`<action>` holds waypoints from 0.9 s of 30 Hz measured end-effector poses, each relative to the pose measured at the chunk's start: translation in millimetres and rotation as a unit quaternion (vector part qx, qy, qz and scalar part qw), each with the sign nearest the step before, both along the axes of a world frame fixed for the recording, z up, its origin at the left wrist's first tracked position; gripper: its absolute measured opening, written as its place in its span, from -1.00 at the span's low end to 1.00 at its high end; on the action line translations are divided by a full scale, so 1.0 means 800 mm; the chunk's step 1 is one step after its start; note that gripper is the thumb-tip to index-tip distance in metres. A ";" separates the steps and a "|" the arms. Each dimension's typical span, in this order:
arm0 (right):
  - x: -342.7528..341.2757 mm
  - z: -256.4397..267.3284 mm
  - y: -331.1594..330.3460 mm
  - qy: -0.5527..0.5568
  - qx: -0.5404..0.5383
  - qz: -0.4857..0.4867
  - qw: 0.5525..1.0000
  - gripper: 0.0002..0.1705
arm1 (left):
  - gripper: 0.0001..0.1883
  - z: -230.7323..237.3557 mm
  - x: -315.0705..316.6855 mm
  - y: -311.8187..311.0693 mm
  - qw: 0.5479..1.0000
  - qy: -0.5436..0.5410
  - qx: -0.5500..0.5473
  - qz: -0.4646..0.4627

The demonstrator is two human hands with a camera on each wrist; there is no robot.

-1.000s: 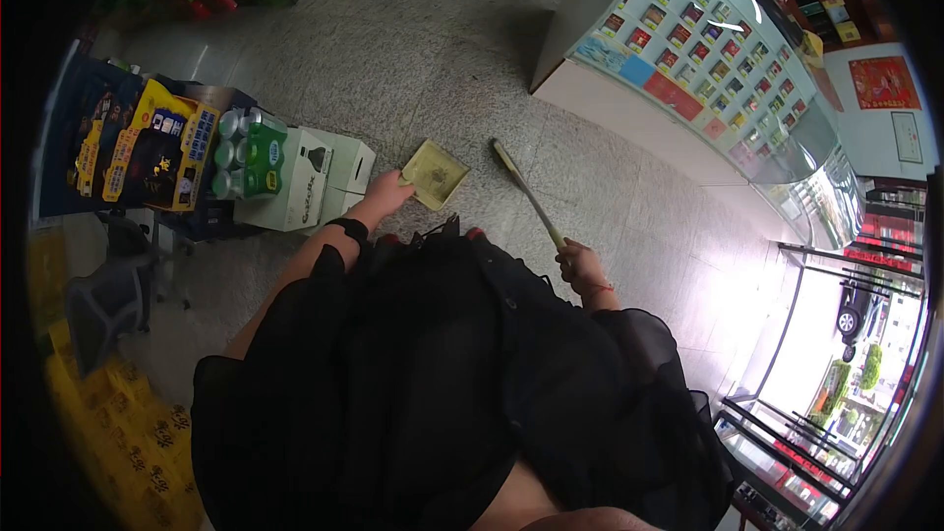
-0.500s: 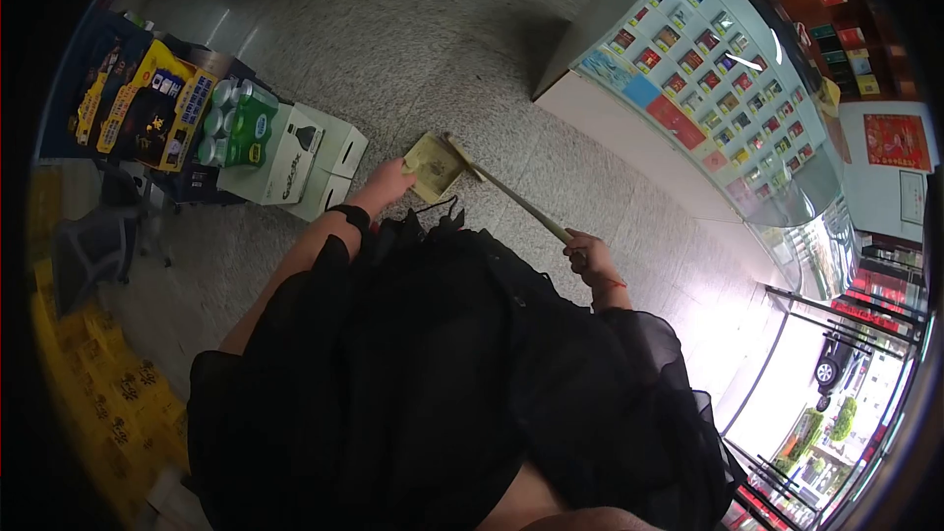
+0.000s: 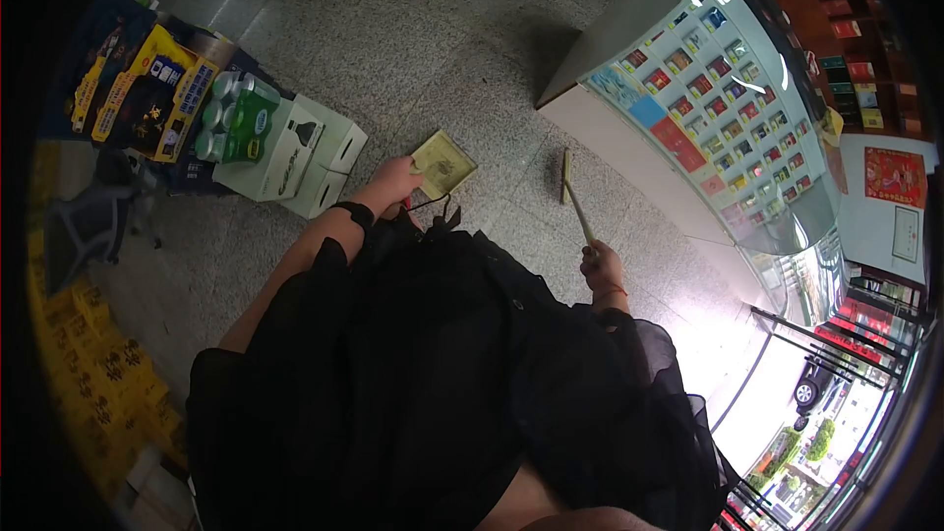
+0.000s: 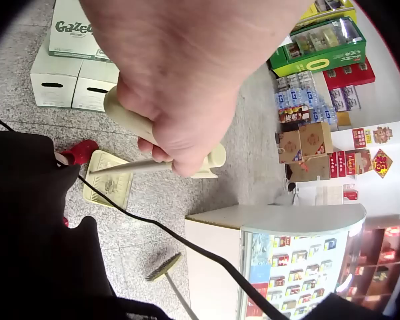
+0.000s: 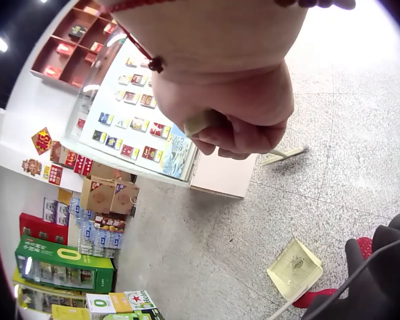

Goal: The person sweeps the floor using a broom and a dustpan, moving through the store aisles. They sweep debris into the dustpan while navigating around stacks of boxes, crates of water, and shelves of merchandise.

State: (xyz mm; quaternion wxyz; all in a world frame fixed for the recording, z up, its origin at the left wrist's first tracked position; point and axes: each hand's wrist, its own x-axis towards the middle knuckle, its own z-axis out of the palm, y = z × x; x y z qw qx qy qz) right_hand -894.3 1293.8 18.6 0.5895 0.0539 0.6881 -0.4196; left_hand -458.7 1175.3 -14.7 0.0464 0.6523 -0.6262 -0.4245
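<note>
My left hand (image 3: 395, 180) grips the handle of a pale yellow dustpan (image 3: 444, 165), its fingers curled round the handle top in the left wrist view, where the dustpan (image 4: 109, 178) lies below on the floor beside a red shoe (image 4: 82, 152). Dark debris shows in the pan. My right hand (image 3: 602, 266) holds the stick of a broom (image 3: 566, 177); the broom head is on the floor to the right of the dustpan, apart from it. In the right wrist view the right hand (image 5: 223, 113) is curled round the stick's end.
A glass display counter (image 3: 688, 118) stands to the right. At the left are white cartons (image 3: 320, 152), a green pack of cans (image 3: 241, 123) and yellow packages (image 3: 162, 88), with a chair (image 3: 93, 221) below them. Speckled floor (image 3: 423, 49) lies between counter and cartons.
The broom head first moved left to the dustpan's edge, then swung back right, away from it. The dustpan stays in my left hand, shifted slightly right in view.
</note>
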 end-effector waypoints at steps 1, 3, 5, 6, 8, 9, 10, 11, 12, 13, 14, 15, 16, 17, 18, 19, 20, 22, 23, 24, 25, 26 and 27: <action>0.007 -0.001 -0.010 0.008 0.017 -0.017 1.000 -0.80 | -0.59 -0.002 0.002 -0.006 1.000 0.001 0.008 -0.002; 0.022 -0.008 -0.027 0.016 0.031 -0.036 0.999 -0.84 | -0.55 -0.007 0.011 -0.026 1.000 0.002 0.011 -0.006; 0.033 -0.018 -0.033 -0.007 0.045 0.014 0.999 -0.82 | -0.55 -0.017 0.021 -0.044 1.000 0.016 0.011 -0.013; 0.047 -0.012 -0.038 -0.028 0.039 0.030 0.998 -0.81 | -0.55 -0.018 0.025 -0.052 1.000 0.020 0.013 -0.012; 0.088 0.016 -0.054 -0.026 0.029 0.089 0.995 -0.77 | -0.57 -0.018 0.036 -0.073 1.000 0.006 -0.008 0.005; 0.105 0.026 -0.064 -0.029 0.023 0.120 0.992 -0.78 | -0.57 -0.018 0.043 -0.084 1.000 0.008 -0.009 0.007; 0.115 0.029 -0.074 -0.035 0.007 0.180 0.983 -0.77 | -0.60 -0.018 0.048 -0.095 1.000 0.001 -0.015 0.012; 0.126 0.033 -0.086 -0.033 0.007 0.181 0.983 -0.77 | -0.63 -0.019 0.054 -0.104 1.000 -0.006 -0.020 0.017; 0.138 0.038 -0.101 -0.033 -0.002 0.224 0.974 -0.78 | -0.63 -0.018 0.060 -0.113 1.000 -0.004 -0.020 0.017; 0.151 0.043 -0.117 -0.033 -0.013 0.268 0.963 -0.78 | -0.62 -0.017 0.068 -0.123 1.000 -0.004 -0.016 0.026; 0.163 0.048 -0.132 -0.041 -0.012 0.277 0.960 -0.71 | -0.61 -0.016 0.075 -0.133 0.999 -0.005 -0.012 0.035; 0.175 0.050 -0.147 -0.039 -0.011 0.280 0.959 -0.71 | -0.61 -0.018 0.082 -0.142 0.999 -0.003 -0.011 0.039; 0.188 0.050 -0.163 -0.037 -0.011 0.307 0.951 -0.67 | -0.60 -0.020 0.090 -0.150 0.999 -0.019 -0.021 0.039; 0.202 0.052 -0.179 -0.035 -0.012 0.334 0.942 -0.62 | -0.58 -0.021 0.099 -0.159 0.998 -0.035 -0.030 0.040; 0.215 0.055 -0.195 -0.027 -0.006 0.361 0.932 -0.48 | -0.58 -0.021 0.108 -0.167 0.998 -0.035 -0.030 0.046; 0.224 0.055 -0.211 -0.027 -0.005 0.367 0.930 -0.48 | -0.57 -0.021 0.119 -0.175 0.998 -0.038 -0.027 0.045; 0.234 0.053 -0.225 -0.010 -0.006 0.392 0.920 -0.42 | -0.57 -0.021 0.129 -0.181 0.998 -0.042 -0.022 0.044; 0.251 0.054 -0.251 0.004 -0.007 0.419 0.908 -0.37 | -0.56 -0.003 0.150 -0.196 0.998 -0.045 0.000 0.049; 0.255 0.058 -0.264 0.005 -0.011 0.416 0.909 -0.33 | -0.55 0.004 0.158 -0.204 0.998 -0.044 0.021 0.048; 0.255 0.062 -0.277 0.007 -0.014 0.414 0.910 -0.28 | -0.55 0.004 0.165 -0.210 0.998 -0.042 0.020 0.050; 0.254 0.063 -0.288 0.008 -0.013 0.416 0.909 -0.28 | -0.55 0.003 0.171 -0.214 0.997 -0.032 0.019 0.073; 0.252 0.063 -0.300 -0.008 -0.021 0.394 0.919 -0.27 | -0.55 0.002 0.177 -0.217 0.995 -0.021 0.019 0.098; 0.251 0.063 -0.313 -0.024 -0.029 0.372 0.927 -0.26 | -0.55 0.001 0.183 -0.223 0.994 -0.019 0.019 0.104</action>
